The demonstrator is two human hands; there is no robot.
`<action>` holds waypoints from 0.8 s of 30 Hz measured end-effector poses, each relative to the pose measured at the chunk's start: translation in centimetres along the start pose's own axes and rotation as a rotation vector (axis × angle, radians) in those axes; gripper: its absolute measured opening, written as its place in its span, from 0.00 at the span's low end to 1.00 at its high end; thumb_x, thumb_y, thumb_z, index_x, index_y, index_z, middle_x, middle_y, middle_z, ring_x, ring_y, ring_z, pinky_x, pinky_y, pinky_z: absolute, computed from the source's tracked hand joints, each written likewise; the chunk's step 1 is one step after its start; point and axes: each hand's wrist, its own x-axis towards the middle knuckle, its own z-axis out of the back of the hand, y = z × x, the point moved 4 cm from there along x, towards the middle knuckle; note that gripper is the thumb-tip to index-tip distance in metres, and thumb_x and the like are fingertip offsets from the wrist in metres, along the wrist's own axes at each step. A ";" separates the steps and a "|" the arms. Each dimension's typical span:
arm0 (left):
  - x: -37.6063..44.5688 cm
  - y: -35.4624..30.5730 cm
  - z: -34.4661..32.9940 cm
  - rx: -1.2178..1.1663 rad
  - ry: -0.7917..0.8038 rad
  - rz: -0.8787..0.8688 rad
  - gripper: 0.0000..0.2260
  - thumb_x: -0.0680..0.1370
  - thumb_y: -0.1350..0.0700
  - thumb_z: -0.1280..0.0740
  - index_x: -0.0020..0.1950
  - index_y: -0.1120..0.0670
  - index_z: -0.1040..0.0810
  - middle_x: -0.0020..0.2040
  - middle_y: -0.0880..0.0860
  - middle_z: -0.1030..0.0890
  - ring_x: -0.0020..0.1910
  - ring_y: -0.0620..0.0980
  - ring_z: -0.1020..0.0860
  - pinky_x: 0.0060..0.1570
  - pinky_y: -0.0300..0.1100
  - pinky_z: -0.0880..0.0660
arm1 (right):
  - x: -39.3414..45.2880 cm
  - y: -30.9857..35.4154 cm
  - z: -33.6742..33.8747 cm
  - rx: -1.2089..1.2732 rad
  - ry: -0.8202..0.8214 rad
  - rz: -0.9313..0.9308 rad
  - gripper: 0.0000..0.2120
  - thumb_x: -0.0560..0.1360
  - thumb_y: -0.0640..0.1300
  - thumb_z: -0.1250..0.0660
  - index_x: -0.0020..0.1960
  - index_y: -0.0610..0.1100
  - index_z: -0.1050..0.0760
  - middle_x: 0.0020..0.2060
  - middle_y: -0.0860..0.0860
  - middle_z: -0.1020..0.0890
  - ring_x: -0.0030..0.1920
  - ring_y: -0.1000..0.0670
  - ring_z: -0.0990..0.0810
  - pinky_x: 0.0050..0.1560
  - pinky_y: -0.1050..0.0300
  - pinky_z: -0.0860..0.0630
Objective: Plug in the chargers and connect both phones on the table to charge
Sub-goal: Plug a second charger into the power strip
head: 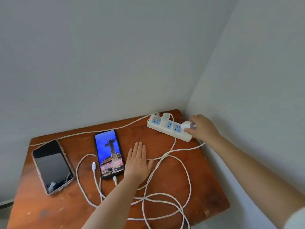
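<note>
Near the front edge of the wooden table (pixel 206 192), smooth white cables (pixel 165 198) looping loosely over scratched reddish-brown varnish, probably left slack so that neither phone is pulled. Further in, at the middle, left hand (pixel 137 161) lying flat with fingers together and palm down, gripping nothing, seemingly steadying the body and pinning one cable. Just to its left, lit phone (pixel 109 153) lying face up, glossy and dark-framed, a white plug (pixel 115 180) sitting in its bottom port. Between this and the dark phone (pixel 52 166), a loose connector (pixel 93 166) resting unconnected; dark phone near the left edge, in a pale patterned case, screen black, so judged not yet charging. At the far right corner, beside the walls, right hand (pixel 200 128) clamped on a small white charger (pixel 187 126), pressing it toward a blue-faced socket of the matte white power strip (pixel 162 130), where another white charger block (pixel 165 118) is sitting already.
</note>
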 end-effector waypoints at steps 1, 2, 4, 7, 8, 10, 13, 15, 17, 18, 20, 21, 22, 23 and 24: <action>-0.2 0.3 -0.3 0.010 -0.004 -0.005 0.29 0.78 0.41 0.55 0.73 0.56 0.58 0.76 0.54 0.56 0.73 0.50 0.60 0.66 0.44 0.66 | 0.3 0.0 -0.4 0.010 -0.005 0.010 0.20 0.72 0.47 0.31 0.59 0.40 0.30 0.58 0.42 0.24 0.55 0.44 0.23 0.46 0.59 0.28; -0.2 0.4 -0.5 0.010 -0.013 -0.009 0.29 0.78 0.40 0.56 0.73 0.55 0.58 0.76 0.53 0.56 0.74 0.50 0.60 0.66 0.44 0.66 | 0.5 0.0 -0.8 0.020 -0.009 0.030 0.20 0.72 0.47 0.31 0.60 0.40 0.30 0.58 0.42 0.25 0.55 0.44 0.23 0.47 0.58 0.27; -0.2 0.5 -0.6 0.010 -0.021 -0.014 0.30 0.77 0.40 0.56 0.73 0.55 0.57 0.76 0.53 0.55 0.74 0.49 0.60 0.66 0.44 0.67 | 0.6 -0.2 -1.9 0.028 -0.003 0.068 0.20 0.72 0.47 0.31 0.60 0.39 0.30 0.60 0.43 0.27 0.56 0.45 0.24 0.50 0.57 0.25; 0.0 0.3 -0.5 0.019 -0.025 -0.004 0.30 0.77 0.39 0.56 0.73 0.55 0.57 0.76 0.53 0.55 0.73 0.49 0.60 0.66 0.44 0.67 | 0.7 -0.8 -3.0 0.016 0.050 0.091 0.23 0.72 0.45 0.31 0.63 0.39 0.32 0.66 0.43 0.32 0.62 0.44 0.27 0.59 0.54 0.27; 0.0 0.3 -0.5 0.025 -0.020 -0.002 0.30 0.77 0.39 0.56 0.73 0.55 0.57 0.76 0.53 0.55 0.73 0.49 0.60 0.66 0.44 0.67 | 0.8 -1.0 -3.2 0.002 0.075 0.107 0.24 0.72 0.44 0.31 0.65 0.39 0.33 0.68 0.44 0.35 0.64 0.44 0.29 0.61 0.53 0.28; 0.0 0.3 -0.4 0.039 -0.016 0.002 0.30 0.77 0.39 0.56 0.73 0.55 0.58 0.76 0.53 0.56 0.73 0.49 0.60 0.66 0.44 0.67 | 0.9 -1.2 -3.4 -0.056 0.101 0.153 0.23 0.73 0.44 0.32 0.65 0.39 0.33 0.70 0.45 0.36 0.65 0.45 0.29 0.61 0.54 0.28; 0.1 0.2 -0.1 0.046 -0.016 0.007 0.30 0.77 0.39 0.56 0.73 0.55 0.58 0.76 0.53 0.56 0.73 0.49 0.60 0.66 0.44 0.67 | 1.4 -1.2 -2.6 -0.118 0.047 0.187 0.18 0.74 0.46 0.33 0.59 0.38 0.28 0.67 0.45 0.32 0.62 0.46 0.27 0.53 0.57 0.24; 0.1 0.1 -0.1 0.054 -0.017 0.003 0.30 0.77 0.39 0.56 0.73 0.55 0.57 0.76 0.53 0.56 0.73 0.49 0.60 0.66 0.43 0.67 | 2.2 -0.9 -1.7 -0.170 0.027 0.220 0.17 0.73 0.46 0.33 0.57 0.36 0.27 0.62 0.42 0.29 0.58 0.45 0.26 0.52 0.55 0.26; 0.1 0.1 0.0 0.056 -0.015 0.000 0.30 0.77 0.40 0.55 0.73 0.55 0.57 0.76 0.53 0.55 0.74 0.49 0.60 0.66 0.43 0.66 | 3.3 -0.6 -1.0 -0.209 0.073 0.242 0.16 0.74 0.45 0.34 0.57 0.36 0.26 0.57 0.40 0.27 0.54 0.43 0.26 0.52 0.53 0.27; 0.0 0.1 0.0 0.055 -0.015 0.000 0.30 0.77 0.40 0.55 0.73 0.55 0.56 0.76 0.53 0.55 0.74 0.49 0.60 0.66 0.43 0.66 | 3.8 -0.4 -0.8 -0.225 0.106 0.242 0.15 0.75 0.45 0.35 0.56 0.36 0.26 0.55 0.39 0.26 0.53 0.42 0.25 0.51 0.52 0.27; 0.0 0.2 -0.1 0.053 -0.016 0.000 0.30 0.77 0.40 0.55 0.73 0.55 0.56 0.76 0.53 0.55 0.74 0.49 0.60 0.66 0.43 0.66 | 4.6 0.1 -0.4 -0.256 0.159 0.233 0.13 0.75 0.43 0.35 0.53 0.35 0.26 0.52 0.38 0.24 0.51 0.40 0.24 0.46 0.53 0.28; 0.0 0.2 -0.1 0.051 -0.019 -0.001 0.30 0.77 0.40 0.55 0.73 0.55 0.56 0.76 0.53 0.55 0.74 0.49 0.60 0.66 0.43 0.66 | 4.9 0.4 -0.2 -0.260 0.176 0.228 0.11 0.74 0.43 0.35 0.51 0.34 0.25 0.49 0.38 0.24 0.51 0.39 0.23 0.44 0.55 0.30; 0.0 0.2 -0.2 0.048 -0.020 -0.003 0.30 0.77 0.40 0.55 0.73 0.55 0.56 0.76 0.53 0.55 0.74 0.49 0.59 0.66 0.43 0.66 | 5.1 0.6 -0.1 -0.250 0.193 0.226 0.10 0.74 0.41 0.35 0.48 0.34 0.25 0.47 0.38 0.24 0.50 0.39 0.23 0.42 0.56 0.32; 0.0 0.2 -0.2 0.043 -0.023 -0.003 0.30 0.77 0.40 0.55 0.73 0.55 0.56 0.76 0.53 0.55 0.74 0.49 0.59 0.66 0.43 0.66 | 5.3 1.0 0.1 -0.230 0.197 0.228 0.07 0.74 0.40 0.35 0.46 0.35 0.24 0.45 0.38 0.23 0.50 0.39 0.23 0.41 0.56 0.33; 0.0 0.2 -0.2 0.040 -0.025 -0.003 0.30 0.77 0.40 0.54 0.73 0.55 0.56 0.76 0.53 0.55 0.74 0.49 0.59 0.66 0.43 0.66 | 5.5 1.2 0.4 -0.200 0.185 0.228 0.05 0.74 0.38 0.35 0.45 0.35 0.24 0.46 0.37 0.22 0.49 0.39 0.23 0.41 0.56 0.33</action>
